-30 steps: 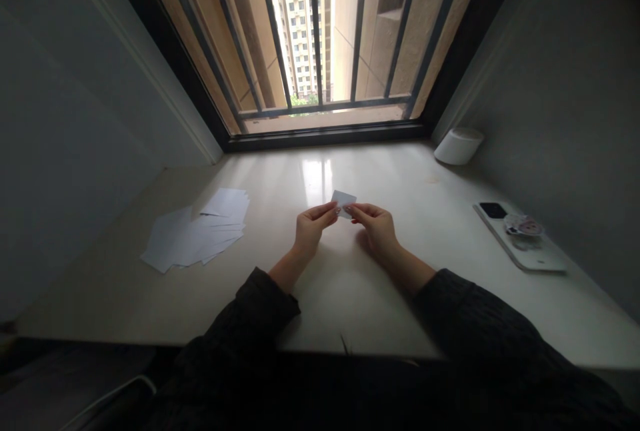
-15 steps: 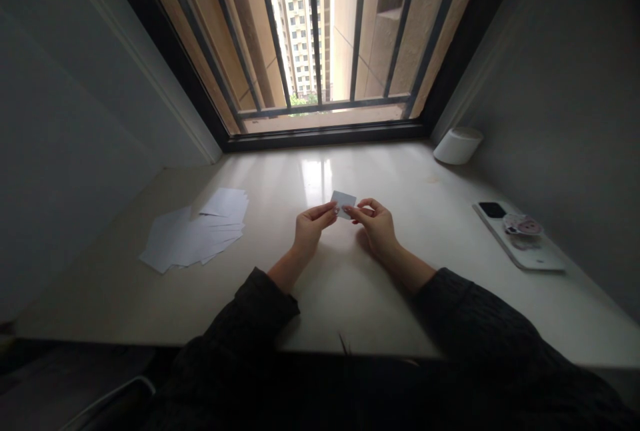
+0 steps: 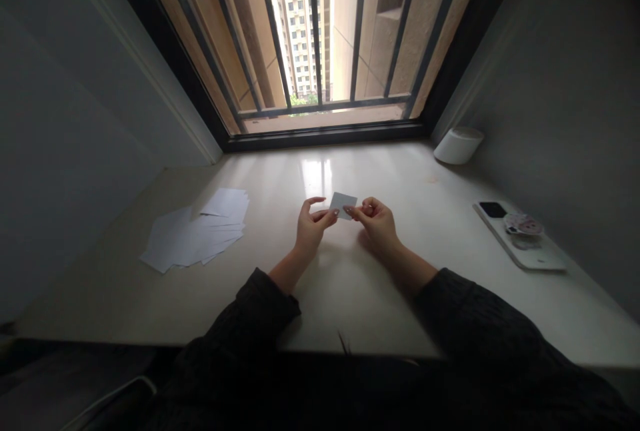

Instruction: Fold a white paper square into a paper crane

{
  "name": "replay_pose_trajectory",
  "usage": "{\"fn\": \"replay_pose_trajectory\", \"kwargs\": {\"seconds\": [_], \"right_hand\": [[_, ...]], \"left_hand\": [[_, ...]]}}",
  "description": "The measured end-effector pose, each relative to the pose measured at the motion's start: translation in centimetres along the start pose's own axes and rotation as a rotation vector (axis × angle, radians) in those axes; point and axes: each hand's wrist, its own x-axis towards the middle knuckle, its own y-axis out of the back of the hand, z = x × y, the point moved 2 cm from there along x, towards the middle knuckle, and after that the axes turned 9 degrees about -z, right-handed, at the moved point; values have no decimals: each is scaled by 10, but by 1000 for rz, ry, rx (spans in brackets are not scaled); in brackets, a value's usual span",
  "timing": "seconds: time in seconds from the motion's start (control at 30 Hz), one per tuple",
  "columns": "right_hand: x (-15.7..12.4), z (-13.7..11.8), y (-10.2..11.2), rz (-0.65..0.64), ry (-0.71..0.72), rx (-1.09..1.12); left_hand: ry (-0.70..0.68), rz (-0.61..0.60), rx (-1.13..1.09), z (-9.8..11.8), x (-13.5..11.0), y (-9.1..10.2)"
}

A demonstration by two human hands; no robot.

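A small white piece of paper [image 3: 343, 204] is held up just above the pale table [image 3: 350, 284] in the middle of the view. My left hand [image 3: 310, 228] pinches its lower left corner, with the index finger lifted and curled above. My right hand [image 3: 377, 223] pinches its right edge between thumb and fingertips. Both hands are closed on the paper. Dark sleeves cover both forearms.
A loose spread of white paper sheets [image 3: 197, 234] lies on the table at the left. A white phone [image 3: 520, 241] with a sticker lies at the right, and a white round object [image 3: 457, 144] sits in the far right corner. A barred window [image 3: 320, 51] stands behind.
My left index finger has lifted off the paper and curled upward. The paper and both hands have stayed in nearly the same place.
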Motion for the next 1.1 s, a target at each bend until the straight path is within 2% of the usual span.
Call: {"fn": "replay_pose_trajectory", "kwargs": {"seconds": [0.33, 0.5, 0.73, 0.87, 1.1], "right_hand": [[-3, -8, 0, -74, 13, -52], [-2, -5, 1, -82, 21, -40], [0, -3, 3, 21, 20, -52], [1, -1, 4, 42, 17, -50], [1, 3, 4, -61, -19, -29]], "left_hand": [[30, -144, 297, 2, -1, -1], [58, -146, 253, 4, -1, 1], [160, -175, 140, 3, -3, -3], [170, -201, 118, 2, -4, -5], [100, -151, 145, 2, -5, -3]]}}
